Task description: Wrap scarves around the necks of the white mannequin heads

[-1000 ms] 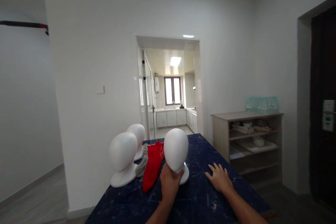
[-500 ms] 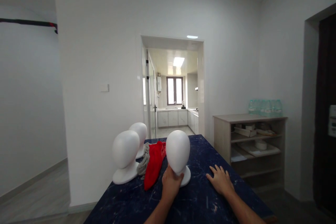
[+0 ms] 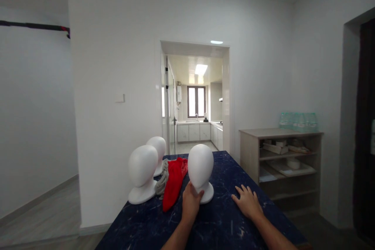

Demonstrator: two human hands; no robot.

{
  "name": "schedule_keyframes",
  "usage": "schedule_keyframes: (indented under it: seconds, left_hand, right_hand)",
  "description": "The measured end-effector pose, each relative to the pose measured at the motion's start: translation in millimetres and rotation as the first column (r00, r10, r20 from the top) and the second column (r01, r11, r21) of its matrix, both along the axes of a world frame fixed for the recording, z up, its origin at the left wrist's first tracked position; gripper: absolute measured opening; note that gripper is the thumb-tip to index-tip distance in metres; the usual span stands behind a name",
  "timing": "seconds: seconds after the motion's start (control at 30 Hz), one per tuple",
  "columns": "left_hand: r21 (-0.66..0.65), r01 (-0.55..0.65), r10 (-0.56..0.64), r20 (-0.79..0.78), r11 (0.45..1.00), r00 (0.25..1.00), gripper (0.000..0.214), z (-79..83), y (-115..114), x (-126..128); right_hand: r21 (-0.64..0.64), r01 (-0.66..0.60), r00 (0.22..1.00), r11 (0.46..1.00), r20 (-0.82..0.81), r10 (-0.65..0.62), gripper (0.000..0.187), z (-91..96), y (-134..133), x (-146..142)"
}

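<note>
The near head (image 3: 200,164) is standing upright on the desk (image 3: 216,226), at about 1 o'clock from the person's left grip (image 3: 191,202). This grip is curling partly closed about the neck, thumb on the near side and fingers on the left side; how firmly it is pressing cannot be told. The right grip (image 3: 248,202) is lying at 3 o'clock from the left, wide open, palm down, fingers spread over the desk and taking hold of nothing.

At 10 o'clock from the left grip a red cloth (image 3: 172,189) is lying near the head, with a grey cloth (image 3: 162,185) just beside it. Further out at 10 o'clock, the left head (image 3: 143,166) and the far head (image 3: 158,148) are standing upright, the first partly hiding the second. At 2 o'clock, beyond the desk, a shelf (image 3: 249,152) is carrying bottles (image 3: 299,123) on top.

Against the frame of one second earlier, the view is swinging slightly left, so everything is appearing further toward 3 o'clock. The left grip is sitting a little more toward 9 o'clock of the near head, and more of its base is showing. The right grip and the cloths are keeping their places on the desk.
</note>
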State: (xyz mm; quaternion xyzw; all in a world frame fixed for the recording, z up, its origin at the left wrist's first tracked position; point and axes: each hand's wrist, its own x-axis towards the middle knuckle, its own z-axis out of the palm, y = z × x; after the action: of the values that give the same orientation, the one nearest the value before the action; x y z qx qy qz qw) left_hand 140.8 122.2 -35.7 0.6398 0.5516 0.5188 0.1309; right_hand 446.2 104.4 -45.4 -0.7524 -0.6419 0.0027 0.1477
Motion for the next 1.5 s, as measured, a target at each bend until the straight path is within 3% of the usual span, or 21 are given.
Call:
schedule_keyframes:
  seconds: [0.2,0.47,1.23,1.5]
  left_hand:
    - [-0.04,-0.048,0.045,-0.062,0.998,0.997,0.073,-0.7,-2.6,1.2]
    - [-0.035,-0.023,0.02,-0.078,0.999,0.997,0.064,0.9,-5.2,2.0]
    - [-0.094,-0.046,0.039,-0.078,0.995,0.996,0.066,4.6,-7.9,2.9]
    - [-0.137,-0.062,0.048,-0.108,0.989,0.993,0.083,0.2,-1.4,3.3]
  right_hand:
    - [-0.008,0.002,1.0,1.0,0.006,-0.002,0.077,0.1,0.1,0.1]
    - [-0.023,0.003,1.0,1.0,0.0,-0.003,0.078,2.9,-1.4,-1.2]
    - [0.006,-0.004,1.0,1.0,-0.008,0.004,0.077,-1.5,0.1,0.5]
    - [0.003,0.0,1.0,1.0,-0.003,0.0,0.077,-2.2,2.1,0.6]
